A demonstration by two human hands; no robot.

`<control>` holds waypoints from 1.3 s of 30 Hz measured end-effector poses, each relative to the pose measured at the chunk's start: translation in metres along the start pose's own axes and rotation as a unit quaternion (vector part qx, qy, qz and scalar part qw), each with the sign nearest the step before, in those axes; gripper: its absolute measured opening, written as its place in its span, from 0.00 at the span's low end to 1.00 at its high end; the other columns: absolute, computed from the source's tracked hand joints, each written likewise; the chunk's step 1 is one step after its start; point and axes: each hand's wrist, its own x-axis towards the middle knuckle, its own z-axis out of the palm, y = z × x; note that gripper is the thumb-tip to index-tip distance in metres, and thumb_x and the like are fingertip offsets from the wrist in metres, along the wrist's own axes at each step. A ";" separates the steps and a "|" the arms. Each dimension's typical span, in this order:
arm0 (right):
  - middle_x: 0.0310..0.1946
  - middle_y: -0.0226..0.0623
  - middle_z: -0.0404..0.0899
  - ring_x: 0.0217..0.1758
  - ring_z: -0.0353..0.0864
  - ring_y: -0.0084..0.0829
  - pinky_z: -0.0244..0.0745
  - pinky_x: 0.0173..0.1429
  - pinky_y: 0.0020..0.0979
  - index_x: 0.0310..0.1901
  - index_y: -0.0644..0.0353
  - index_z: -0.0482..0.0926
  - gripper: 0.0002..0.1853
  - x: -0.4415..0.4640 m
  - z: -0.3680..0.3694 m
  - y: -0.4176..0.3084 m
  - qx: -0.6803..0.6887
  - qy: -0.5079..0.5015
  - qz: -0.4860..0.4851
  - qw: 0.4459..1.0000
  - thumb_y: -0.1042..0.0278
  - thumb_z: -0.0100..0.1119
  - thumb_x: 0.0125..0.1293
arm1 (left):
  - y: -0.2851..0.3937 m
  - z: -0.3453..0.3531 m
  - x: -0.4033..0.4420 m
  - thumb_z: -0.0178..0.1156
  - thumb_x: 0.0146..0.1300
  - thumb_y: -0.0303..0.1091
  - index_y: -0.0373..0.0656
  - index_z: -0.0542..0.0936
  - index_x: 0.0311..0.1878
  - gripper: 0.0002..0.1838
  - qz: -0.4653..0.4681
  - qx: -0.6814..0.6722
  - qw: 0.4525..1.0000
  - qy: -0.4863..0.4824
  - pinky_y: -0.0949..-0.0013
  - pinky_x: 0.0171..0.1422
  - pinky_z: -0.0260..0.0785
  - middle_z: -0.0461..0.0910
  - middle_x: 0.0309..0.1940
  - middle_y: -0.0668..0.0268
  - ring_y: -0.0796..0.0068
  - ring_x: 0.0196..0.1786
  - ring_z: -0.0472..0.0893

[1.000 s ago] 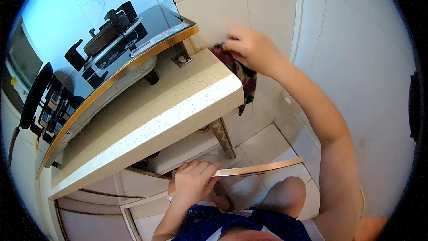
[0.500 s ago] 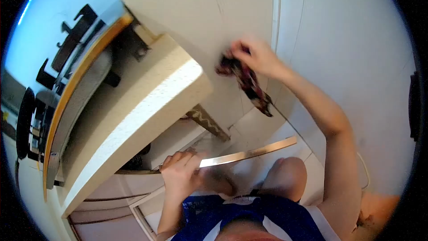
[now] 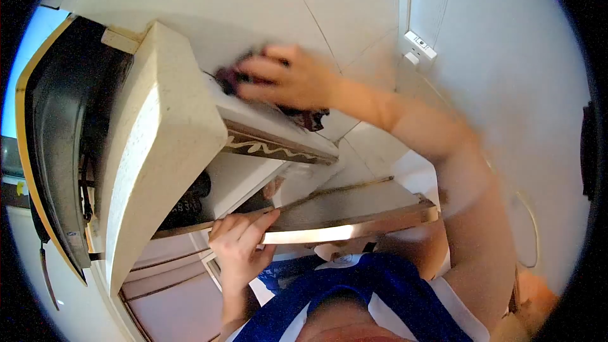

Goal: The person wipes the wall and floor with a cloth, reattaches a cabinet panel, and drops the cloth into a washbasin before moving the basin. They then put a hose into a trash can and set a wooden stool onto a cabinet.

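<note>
My right hand (image 3: pixel 291 79), blurred by motion, is wrapped round a dark patterned cloth (image 3: pixel 307 118) beside the outer side of the cabinet under the counter (image 3: pixel 155 145). Part of the cloth hangs below the fingers, and the rest is bunched up in them. My left hand (image 3: pixel 240 237) holds the top edge of the open cabinet door (image 3: pixel 351 231), its fingers curled over the edge. Dark items (image 3: pixel 190 206) lie in shadow inside the cabinet, too dim to name.
The gas stove (image 3: pixel 54 133) stands on the counter at the left, with its gold front edge outward. A power strip (image 3: pixel 419 47) is on the wall at the upper right, and a pale cable (image 3: pixel 535 234) hangs lower right. Closed cabinet panels (image 3: pixel 171 288) are at the lower left.
My right hand has carried the cloth from the counter's corner down to the cabinet's outer side. My left hand stays on the door. The view has tilted lower, showing more of the cabinet.
</note>
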 end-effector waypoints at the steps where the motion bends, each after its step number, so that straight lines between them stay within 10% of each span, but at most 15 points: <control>1: 0.53 0.26 0.69 0.48 0.66 0.29 0.62 0.53 0.29 0.44 0.37 0.76 0.15 -0.020 0.005 -0.011 -0.010 -0.016 0.009 1.000 0.67 0.55 0.55 | 0.002 0.000 0.000 0.65 0.28 0.29 0.53 0.82 0.42 0.28 -0.002 0.005 1.000 -0.002 0.66 0.36 0.65 0.80 0.31 0.70 0.68 0.33 0.76; 12: 0.55 0.23 0.68 0.48 0.68 0.31 0.72 0.51 0.29 0.51 0.41 0.73 0.19 -0.218 0.033 -0.059 0.103 -0.203 0.021 0.974 0.66 0.49 0.56 | -0.004 0.009 0.015 0.62 0.27 0.27 0.52 0.82 0.37 0.24 -0.019 0.018 0.999 0.036 0.66 0.36 0.63 0.82 0.32 0.72 0.68 0.31 0.76; 20: 0.54 0.32 0.73 0.56 0.71 0.38 0.71 0.57 0.34 0.47 0.53 0.79 0.19 -0.349 0.043 -0.096 0.232 -0.488 0.280 0.793 0.78 0.55 0.51 | -0.002 0.008 0.021 0.64 0.25 0.31 0.53 0.83 0.35 0.23 -0.041 0.037 0.998 0.007 0.66 0.34 0.63 0.81 0.30 0.73 0.68 0.30 0.77; 23: 0.47 0.38 0.79 0.52 0.76 0.35 0.67 0.60 0.29 0.48 0.60 0.78 0.28 -0.317 0.029 -0.079 0.449 -0.242 0.572 0.642 0.91 0.46 0.41 | 0.000 0.013 0.014 0.64 0.26 0.31 0.52 0.82 0.35 0.22 -0.035 0.032 0.999 0.013 0.66 0.34 0.63 0.81 0.29 0.73 0.68 0.30 0.77; 28: 0.54 0.35 0.72 0.57 0.71 0.28 0.68 0.59 0.27 0.57 0.63 0.69 0.29 -0.157 -0.021 -0.032 0.617 -0.033 0.566 0.546 0.90 0.48 0.50 | 0.008 0.012 0.010 0.65 0.29 0.30 0.50 0.81 0.36 0.22 -0.045 0.049 0.998 0.012 0.64 0.34 0.63 0.80 0.27 0.69 0.65 0.29 0.76; 33: 0.46 0.39 0.76 0.53 0.75 0.37 0.68 0.58 0.31 0.50 0.56 0.76 0.23 -0.036 -0.043 -0.013 0.473 0.147 0.358 0.792 0.83 0.59 0.50 | 0.013 0.014 0.010 0.67 0.30 0.30 0.49 0.81 0.36 0.21 -0.044 0.045 0.998 0.028 0.64 0.36 0.65 0.80 0.27 0.68 0.63 0.30 0.76; 39: 0.55 0.43 0.72 0.55 0.73 0.45 0.68 0.60 0.38 0.52 0.54 0.75 0.21 0.039 -0.020 -0.017 0.448 0.241 0.238 0.827 0.75 0.59 0.54 | 0.019 0.016 0.009 0.67 0.30 0.29 0.49 0.81 0.34 0.20 -0.051 0.070 0.996 0.029 0.64 0.36 0.66 0.79 0.24 0.68 0.62 0.29 0.77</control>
